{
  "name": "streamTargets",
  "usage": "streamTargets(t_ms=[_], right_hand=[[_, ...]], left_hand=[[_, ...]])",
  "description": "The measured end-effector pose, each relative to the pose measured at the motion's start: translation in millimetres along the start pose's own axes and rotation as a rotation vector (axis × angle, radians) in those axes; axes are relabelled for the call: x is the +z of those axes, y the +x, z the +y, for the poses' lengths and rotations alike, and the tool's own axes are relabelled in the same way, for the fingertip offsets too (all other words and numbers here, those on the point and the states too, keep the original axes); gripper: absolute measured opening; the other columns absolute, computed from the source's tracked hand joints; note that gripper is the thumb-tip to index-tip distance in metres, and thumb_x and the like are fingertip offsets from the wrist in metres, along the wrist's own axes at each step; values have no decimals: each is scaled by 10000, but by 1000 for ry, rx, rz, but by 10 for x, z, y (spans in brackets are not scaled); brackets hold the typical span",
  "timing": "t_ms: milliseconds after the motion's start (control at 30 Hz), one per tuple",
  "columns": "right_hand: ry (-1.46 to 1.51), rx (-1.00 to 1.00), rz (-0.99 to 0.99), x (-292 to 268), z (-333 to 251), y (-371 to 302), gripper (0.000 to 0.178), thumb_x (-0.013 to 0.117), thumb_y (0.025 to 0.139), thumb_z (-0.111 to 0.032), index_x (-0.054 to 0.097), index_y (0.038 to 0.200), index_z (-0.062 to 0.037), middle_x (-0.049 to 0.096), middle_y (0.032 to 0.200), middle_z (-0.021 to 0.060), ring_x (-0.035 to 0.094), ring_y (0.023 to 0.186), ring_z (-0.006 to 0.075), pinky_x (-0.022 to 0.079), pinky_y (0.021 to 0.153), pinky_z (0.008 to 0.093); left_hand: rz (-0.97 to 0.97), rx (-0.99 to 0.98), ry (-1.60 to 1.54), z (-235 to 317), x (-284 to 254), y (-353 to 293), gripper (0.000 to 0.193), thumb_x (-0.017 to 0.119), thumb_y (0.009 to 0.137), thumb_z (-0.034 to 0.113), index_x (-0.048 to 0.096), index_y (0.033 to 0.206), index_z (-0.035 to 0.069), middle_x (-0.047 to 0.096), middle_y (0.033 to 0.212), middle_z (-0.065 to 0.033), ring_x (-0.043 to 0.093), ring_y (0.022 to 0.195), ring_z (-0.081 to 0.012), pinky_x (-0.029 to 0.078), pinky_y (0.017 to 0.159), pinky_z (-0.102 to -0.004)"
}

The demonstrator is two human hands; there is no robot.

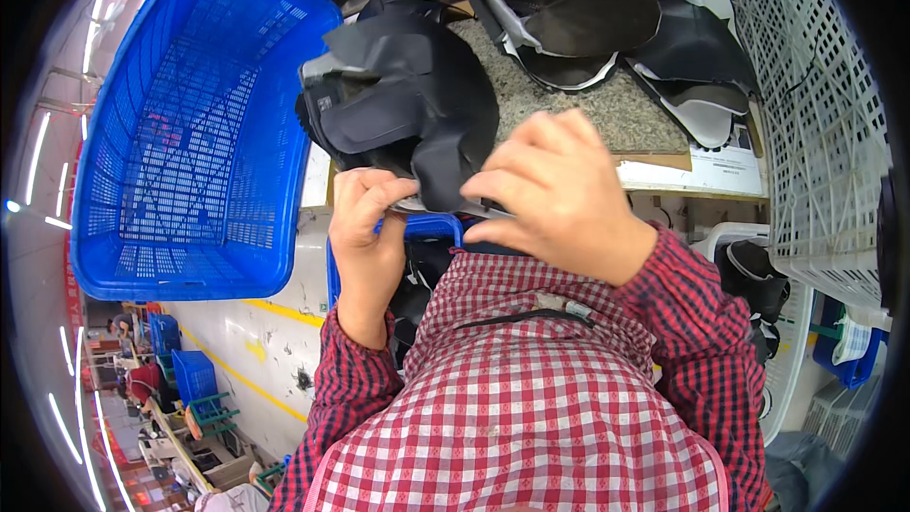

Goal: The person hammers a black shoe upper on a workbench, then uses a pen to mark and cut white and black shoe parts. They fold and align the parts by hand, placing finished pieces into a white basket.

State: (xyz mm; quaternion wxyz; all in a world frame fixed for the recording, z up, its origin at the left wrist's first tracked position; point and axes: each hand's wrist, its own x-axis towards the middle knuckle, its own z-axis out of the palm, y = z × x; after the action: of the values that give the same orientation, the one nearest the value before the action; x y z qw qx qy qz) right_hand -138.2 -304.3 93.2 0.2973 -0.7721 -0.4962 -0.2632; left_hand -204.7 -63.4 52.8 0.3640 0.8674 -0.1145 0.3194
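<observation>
A black shoe upper [417, 85] with padded panels and a pale lining edge lies bunched at the near edge of the worktop. My left hand [368, 228] is closed, pinching its near edge between thumb and fingers. My right hand [559, 199] hovers beside the upper's near right corner, slightly smeared. Its thumb and forefinger are apart, and I see nothing held between them. More black uppers with light linings [569, 9] are stacked to the far right on the speckled worktop [607, 118].
A large blue plastic basket [190, 275] stands tilted at the left. On the right rises a white perforated crate [825, 114]. Below the worktop, a blue-rimmed bin [334, 275] and a white basket [796, 360] hold dark pieces. Printed paper [706, 173] lies at the worktop's edge.
</observation>
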Motion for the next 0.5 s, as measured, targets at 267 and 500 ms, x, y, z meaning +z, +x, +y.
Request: streamTargets(t_ms=[267,500], right_hand=[[142,-10,-67,237,54,25,341,861,680,-300,665,894,-121,625,843,-19,573,846,210,425,754,370],[472,354,-133,177,139,202,127,693,938,-187,634,890,-85,631,877,49,605,875,264,497,807,407]], left_hand=[[-30,36,-37,151,3,49,425,607,626,-191,744,946,53,623,905,-75,606,906,-274,501,786,-349],[-93,29,-30,25,-124,6,433,591,587,-197,759,899,51,643,877,-63,609,921,-279,501,798,-355]])
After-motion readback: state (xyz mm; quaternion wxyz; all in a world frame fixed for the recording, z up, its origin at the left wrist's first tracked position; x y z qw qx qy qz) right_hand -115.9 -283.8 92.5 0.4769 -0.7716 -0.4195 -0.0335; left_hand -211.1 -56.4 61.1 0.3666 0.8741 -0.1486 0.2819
